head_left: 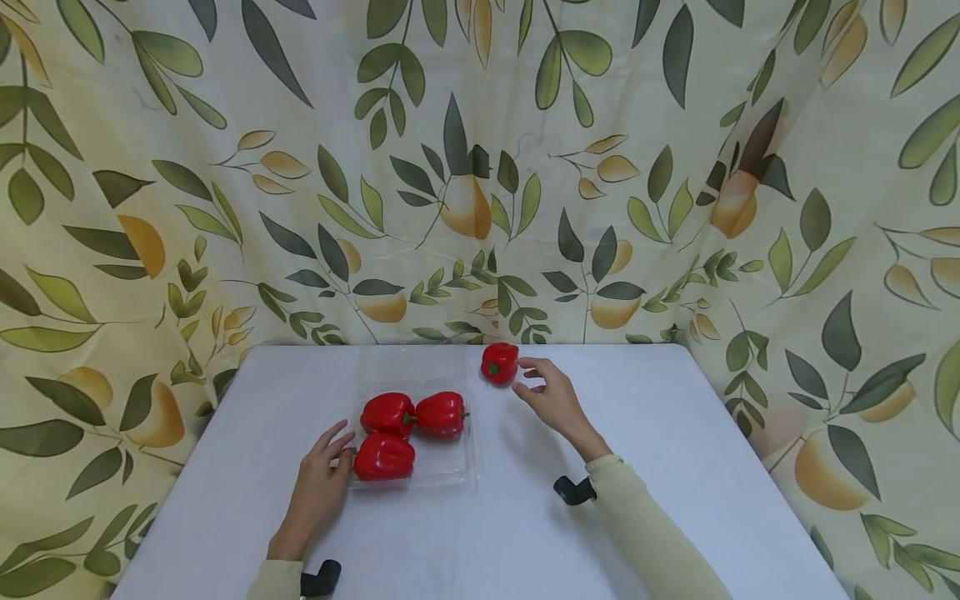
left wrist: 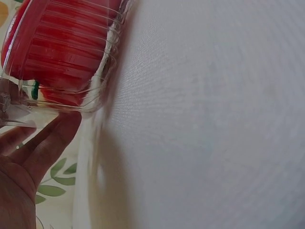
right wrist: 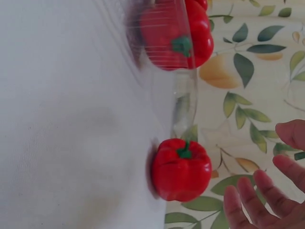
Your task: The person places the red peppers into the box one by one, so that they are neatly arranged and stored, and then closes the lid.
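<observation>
Three red bell peppers (head_left: pixel 384 457) lie in a clear plastic container (head_left: pixel 444 468) on the white table. My left hand (head_left: pixel 321 479) is at the container's left side. In the left wrist view its extended fingers (left wrist: pixel 52 143) touch the clear wall; whether the thumb grips the rim is hard to make out. Another red bell pepper (head_left: pixel 499 364) sits by itself on the table near the far edge, right of the container. Beside it is my right hand (head_left: pixel 553 400), fingers spread and holding nothing. The right wrist view shows a gap between that hand (right wrist: pixel 271 195) and the lone pepper (right wrist: pixel 181 170).
The white table (head_left: pixel 637 400) carries the container and peppers. A leaf-and-fruit patterned curtain (head_left: pixel 480 275) hangs right behind its far edge and along both sides. A clear plastic flap (head_left: pixel 408 367) lies behind the peppers, apparently part of the container.
</observation>
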A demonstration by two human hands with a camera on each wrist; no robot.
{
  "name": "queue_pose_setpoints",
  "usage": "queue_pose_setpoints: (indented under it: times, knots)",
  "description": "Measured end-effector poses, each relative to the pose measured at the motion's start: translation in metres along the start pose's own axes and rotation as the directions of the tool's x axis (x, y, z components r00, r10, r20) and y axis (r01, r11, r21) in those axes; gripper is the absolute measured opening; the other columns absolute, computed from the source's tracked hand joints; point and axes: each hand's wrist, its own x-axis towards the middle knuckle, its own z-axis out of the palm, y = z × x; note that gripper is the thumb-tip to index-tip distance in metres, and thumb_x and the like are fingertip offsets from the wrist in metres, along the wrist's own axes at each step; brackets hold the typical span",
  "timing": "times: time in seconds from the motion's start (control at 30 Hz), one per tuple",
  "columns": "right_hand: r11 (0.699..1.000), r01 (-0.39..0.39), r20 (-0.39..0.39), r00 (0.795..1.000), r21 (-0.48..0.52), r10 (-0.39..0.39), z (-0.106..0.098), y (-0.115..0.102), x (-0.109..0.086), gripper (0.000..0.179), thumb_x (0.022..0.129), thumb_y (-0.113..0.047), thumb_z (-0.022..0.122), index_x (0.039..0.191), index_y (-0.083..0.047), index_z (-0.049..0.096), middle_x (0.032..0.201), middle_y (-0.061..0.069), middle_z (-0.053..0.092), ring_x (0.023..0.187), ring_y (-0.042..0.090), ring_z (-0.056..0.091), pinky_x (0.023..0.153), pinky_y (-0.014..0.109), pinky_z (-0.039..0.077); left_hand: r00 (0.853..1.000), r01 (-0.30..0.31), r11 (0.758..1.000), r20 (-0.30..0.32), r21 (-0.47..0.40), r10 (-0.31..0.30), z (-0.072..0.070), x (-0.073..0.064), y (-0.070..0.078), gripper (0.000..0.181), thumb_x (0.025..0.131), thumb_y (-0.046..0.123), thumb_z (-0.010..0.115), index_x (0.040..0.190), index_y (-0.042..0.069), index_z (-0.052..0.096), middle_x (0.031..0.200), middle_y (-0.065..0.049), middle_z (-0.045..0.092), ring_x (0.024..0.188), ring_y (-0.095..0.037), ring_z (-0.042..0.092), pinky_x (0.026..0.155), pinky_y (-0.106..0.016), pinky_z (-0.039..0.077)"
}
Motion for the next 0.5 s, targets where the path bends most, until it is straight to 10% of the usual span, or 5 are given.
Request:
queue_pose_setpoints:
  times: [0.5]
  knots:
    - [0.999,0.01,0.014,1.0,-0.05,-0.01,0.009,0.021,0.027,0.053,0.085,-0.016,0.073,0.134,-0.006,0.056,0.133,0.016,0.055,0.118,0.036,0.059,0.089,0.045,0.06,1.0,0.002,1.0,-0.004,-0.013,-0.002,0.0,0.001,0.0,0.033,0.096,0.006,0.057,0.127,-0.001,0.063,0.147,-0.014,0.05,0.107,-0.03,0.069,0.084,-0.036,0.06]
